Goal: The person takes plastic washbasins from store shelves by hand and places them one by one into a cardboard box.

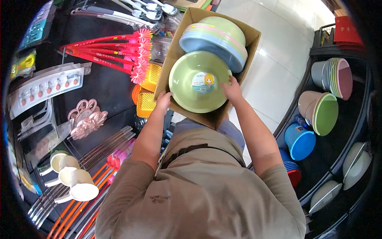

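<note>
A cardboard box (162, 84) is in front of my body, with stacked plastic basins inside. On top near me lies a green basin (185, 73) with a round cartoon label. Behind it a tilted stack of blue, pink and green basins (213, 46) leans in the box. My left hand (163, 101) is at the box's left edge beside the green basin, its fingers bent at the rim. My right hand (232, 88) pinches the green basin's right rim, thumb and fingers closed on it.
Red brushes (107, 51), yellow baskets (146, 104), white dippers (82, 187) and poles hang or stand at the left. Colored buckets (300, 141) and white basins (325, 195) line the dark shelf (338, 159) at the right. Between them runs a tiled floor (264, 75).
</note>
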Action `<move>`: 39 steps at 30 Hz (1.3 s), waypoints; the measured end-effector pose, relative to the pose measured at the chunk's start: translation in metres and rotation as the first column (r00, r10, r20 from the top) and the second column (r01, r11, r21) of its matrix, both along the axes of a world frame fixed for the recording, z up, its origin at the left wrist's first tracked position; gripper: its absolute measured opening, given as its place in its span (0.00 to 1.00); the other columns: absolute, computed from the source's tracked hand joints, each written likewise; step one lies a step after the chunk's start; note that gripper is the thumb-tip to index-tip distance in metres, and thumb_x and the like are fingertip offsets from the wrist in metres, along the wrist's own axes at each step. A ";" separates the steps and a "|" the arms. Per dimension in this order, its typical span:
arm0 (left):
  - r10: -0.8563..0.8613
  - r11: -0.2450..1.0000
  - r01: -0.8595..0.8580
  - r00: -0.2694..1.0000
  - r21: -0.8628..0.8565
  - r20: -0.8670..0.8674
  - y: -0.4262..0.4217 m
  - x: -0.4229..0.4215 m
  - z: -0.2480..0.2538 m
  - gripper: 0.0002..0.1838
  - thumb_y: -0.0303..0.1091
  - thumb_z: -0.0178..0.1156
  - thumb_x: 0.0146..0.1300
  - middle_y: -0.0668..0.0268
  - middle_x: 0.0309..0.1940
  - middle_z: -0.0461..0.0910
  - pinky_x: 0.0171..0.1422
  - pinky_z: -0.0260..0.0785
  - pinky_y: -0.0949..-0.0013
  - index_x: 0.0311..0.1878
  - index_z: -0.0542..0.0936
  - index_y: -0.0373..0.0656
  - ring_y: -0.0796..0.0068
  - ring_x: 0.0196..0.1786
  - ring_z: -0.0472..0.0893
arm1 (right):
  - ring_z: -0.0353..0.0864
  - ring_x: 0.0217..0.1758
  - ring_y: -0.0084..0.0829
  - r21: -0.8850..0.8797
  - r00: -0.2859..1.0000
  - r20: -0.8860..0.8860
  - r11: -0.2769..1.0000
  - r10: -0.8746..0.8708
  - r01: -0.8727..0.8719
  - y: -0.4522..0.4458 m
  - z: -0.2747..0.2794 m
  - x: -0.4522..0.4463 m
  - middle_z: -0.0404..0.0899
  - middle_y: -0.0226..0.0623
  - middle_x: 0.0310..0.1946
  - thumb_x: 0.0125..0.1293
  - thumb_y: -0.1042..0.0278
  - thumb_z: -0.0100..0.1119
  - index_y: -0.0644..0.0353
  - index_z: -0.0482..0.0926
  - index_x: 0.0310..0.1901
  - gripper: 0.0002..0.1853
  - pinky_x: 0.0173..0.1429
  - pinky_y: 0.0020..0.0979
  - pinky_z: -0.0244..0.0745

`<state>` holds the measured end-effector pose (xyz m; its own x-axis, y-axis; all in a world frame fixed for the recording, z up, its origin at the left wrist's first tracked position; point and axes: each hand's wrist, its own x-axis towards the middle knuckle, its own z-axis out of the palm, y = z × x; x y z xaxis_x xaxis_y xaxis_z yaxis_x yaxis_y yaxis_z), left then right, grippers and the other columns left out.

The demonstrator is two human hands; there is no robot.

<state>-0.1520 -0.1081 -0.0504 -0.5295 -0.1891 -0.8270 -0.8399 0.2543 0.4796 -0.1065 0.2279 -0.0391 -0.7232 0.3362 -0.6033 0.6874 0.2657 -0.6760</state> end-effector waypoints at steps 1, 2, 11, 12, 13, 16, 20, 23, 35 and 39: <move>0.004 1.000 -0.004 1.000 0.006 0.011 -0.003 -0.004 -0.012 0.37 0.40 0.61 0.57 0.62 0.40 0.75 0.42 0.68 0.69 0.66 0.61 0.32 0.73 0.39 0.73 | 0.74 0.60 0.42 0.006 1.000 0.011 1.000 0.004 -0.004 0.001 -0.016 -0.001 0.71 0.50 0.60 0.58 0.62 0.59 0.66 0.60 0.66 0.36 0.62 0.34 0.69; -0.016 1.000 0.016 1.000 -0.016 -0.009 -0.004 -0.008 -0.020 0.38 0.40 0.61 0.57 0.57 0.48 0.73 0.50 0.66 0.67 0.67 0.61 0.31 0.68 0.47 0.73 | 0.74 0.60 0.44 -0.032 0.995 -0.067 0.996 -0.079 0.077 0.001 -0.048 0.000 0.72 0.53 0.58 0.57 0.61 0.61 0.69 0.63 0.64 0.35 0.63 0.35 0.67; 0.042 0.991 -0.050 0.997 0.125 0.063 -0.007 -0.022 -0.065 0.35 0.39 0.60 0.57 0.48 0.59 0.71 0.65 0.61 0.63 0.63 0.64 0.26 0.58 0.61 0.71 | 0.75 0.58 0.46 -0.010 0.976 0.106 0.981 -0.191 0.193 0.000 -0.066 -0.038 0.74 0.56 0.55 0.54 0.60 0.63 0.72 0.64 0.61 0.36 0.61 0.36 0.69; 0.050 0.990 -0.060 0.995 0.124 0.084 -0.001 -0.025 -0.057 0.35 0.39 0.60 0.57 0.48 0.59 0.71 0.65 0.61 0.63 0.63 0.64 0.26 0.58 0.61 0.71 | 0.75 0.58 0.46 -0.007 0.975 0.126 0.983 -0.183 0.185 0.007 -0.079 -0.041 0.74 0.56 0.55 0.54 0.60 0.63 0.72 0.64 0.61 0.36 0.61 0.36 0.69; 0.083 0.985 -0.098 0.991 0.144 0.107 0.005 -0.028 -0.048 0.33 0.39 0.60 0.57 0.49 0.58 0.73 0.64 0.61 0.63 0.61 0.66 0.27 0.58 0.59 0.72 | 0.75 0.58 0.44 -0.011 0.973 0.174 0.988 -0.152 0.157 0.011 -0.089 -0.045 0.72 0.55 0.57 0.55 0.61 0.62 0.73 0.59 0.64 0.38 0.61 0.35 0.69; 0.083 0.974 -0.127 0.971 0.188 0.224 -0.005 -0.029 -0.074 0.27 0.44 0.55 0.61 0.58 0.61 0.72 0.71 0.44 0.53 0.61 0.70 0.41 0.62 0.65 0.65 | 0.76 0.55 0.41 -0.061 0.961 0.240 0.986 -0.138 0.157 0.009 -0.102 -0.047 0.72 0.54 0.56 0.57 0.62 0.61 0.75 0.57 0.65 0.39 0.57 0.35 0.71; 0.148 0.944 -0.214 0.956 0.253 0.254 -0.006 -0.026 -0.090 0.25 0.40 0.56 0.62 0.56 0.57 0.76 0.69 0.53 0.59 0.59 0.72 0.35 0.61 0.62 0.70 | 0.77 0.50 0.38 -0.101 0.963 0.240 0.984 -0.122 0.150 0.023 -0.135 -0.049 0.77 0.49 0.49 0.57 0.63 0.61 0.72 0.66 0.60 0.31 0.53 0.35 0.72; 0.148 0.913 -0.202 0.974 0.355 0.174 -0.005 -0.031 -0.099 0.29 0.38 0.61 0.57 0.50 0.55 0.75 0.62 0.64 0.63 0.58 0.69 0.29 0.61 0.56 0.75 | 0.78 0.49 0.38 -0.076 0.922 0.376 0.989 -0.093 0.131 0.029 -0.126 -0.066 0.77 0.46 0.50 0.59 0.60 0.61 0.69 0.71 0.56 0.28 0.53 0.36 0.72; 0.057 0.983 -0.084 0.984 0.161 0.169 0.006 -0.043 -0.095 0.21 0.33 0.58 0.60 0.50 0.48 0.80 0.55 0.71 0.62 0.53 0.74 0.29 0.60 0.49 0.80 | 0.78 0.49 0.34 -0.254 0.889 0.455 0.949 -0.052 0.185 0.040 -0.143 -0.075 0.79 0.41 0.49 0.61 0.57 0.60 0.66 0.75 0.55 0.25 0.56 0.33 0.71; 0.087 0.968 -0.122 0.983 0.220 0.162 0.005 -0.041 -0.104 0.20 0.31 0.58 0.59 0.51 0.45 0.81 0.53 0.73 0.62 0.52 0.75 0.28 0.60 0.46 0.82 | 0.80 0.46 0.34 -0.269 0.892 0.444 0.938 -0.081 0.219 0.031 -0.124 -0.081 0.81 0.40 0.46 0.61 0.55 0.61 0.63 0.78 0.53 0.23 0.54 0.33 0.73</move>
